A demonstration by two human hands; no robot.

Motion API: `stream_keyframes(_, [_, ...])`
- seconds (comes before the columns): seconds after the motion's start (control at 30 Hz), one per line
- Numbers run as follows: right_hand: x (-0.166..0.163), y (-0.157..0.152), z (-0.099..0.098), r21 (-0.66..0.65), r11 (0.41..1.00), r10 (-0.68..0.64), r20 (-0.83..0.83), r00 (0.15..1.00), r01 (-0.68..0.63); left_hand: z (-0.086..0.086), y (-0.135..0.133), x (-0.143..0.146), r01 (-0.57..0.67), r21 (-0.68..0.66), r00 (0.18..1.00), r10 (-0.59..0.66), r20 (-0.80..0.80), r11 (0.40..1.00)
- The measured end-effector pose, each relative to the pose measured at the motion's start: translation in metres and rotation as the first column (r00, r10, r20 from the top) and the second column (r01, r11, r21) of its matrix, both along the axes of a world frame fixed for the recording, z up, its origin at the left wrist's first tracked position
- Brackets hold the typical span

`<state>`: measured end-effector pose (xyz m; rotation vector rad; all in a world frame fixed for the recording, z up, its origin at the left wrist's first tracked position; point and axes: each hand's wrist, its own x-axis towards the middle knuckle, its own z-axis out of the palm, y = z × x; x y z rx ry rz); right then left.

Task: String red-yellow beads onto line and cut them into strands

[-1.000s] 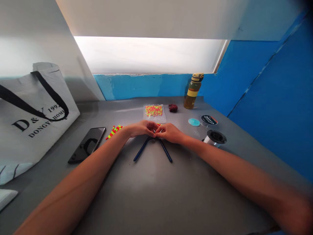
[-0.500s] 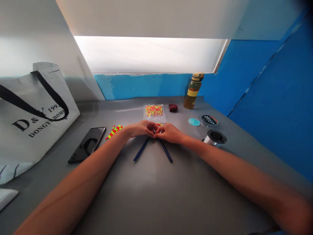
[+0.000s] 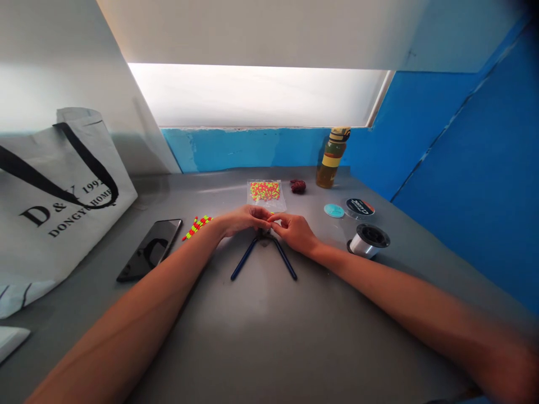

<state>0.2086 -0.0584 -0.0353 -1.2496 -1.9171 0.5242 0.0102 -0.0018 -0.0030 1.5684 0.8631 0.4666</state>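
Note:
My left hand [image 3: 248, 219] and my right hand [image 3: 297, 231] meet at the middle of the grey table, their fingertips pinched close together. A tiny spot of red and yellow shows at the fingertips, too small to name. Just below them lies a pair of pliers [image 3: 244, 260] with dark blue handles spread toward me; its head is mostly hidden under my hands. Beyond my fingers is a clear bag of red and yellow beads [image 3: 264, 191]. Left of my left wrist, a bundle of red and yellow strung pieces [image 3: 197, 226] rests on the table.
On the right stand a spool of clear line [image 3: 367, 241], a round black lid [image 3: 360, 206] and a light blue disc [image 3: 334, 210]. A bottle [image 3: 331, 160] and a dark red bundle [image 3: 298, 186] are at the back. A phone [image 3: 150, 249] and a white bag [image 3: 71, 207] occupy the left.
My right hand has shifted slightly right and down, its fingers straighter, uncovering more of the pliers' joint. My left hand stays nearly in place.

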Motion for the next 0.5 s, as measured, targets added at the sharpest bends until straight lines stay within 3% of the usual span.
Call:
stream_keyframes(0.17, [0.000, -0.001, 0.003, -0.014, 0.999, -0.031, -0.008, 0.999, 0.031, 0.002, -0.001, 0.001, -0.078, -0.079, 0.994, 0.083, 0.065, 0.994])
stream_keyframes(0.37, [0.000, 0.000, 0.002, -0.022, 1.000, -0.003, -0.004, 1.000, 0.003, -0.004, 0.007, -0.004, -0.288, -0.278, 0.905, 0.355, 0.235, 0.916])
stream_keyframes(0.5, [-0.001, -0.001, 0.006, -0.014, 1.000, 0.022, 0.091, 0.996, -0.021, -0.009, 0.012, -0.005, -0.274, -0.313, 0.884, 0.367, 0.291, 0.909])
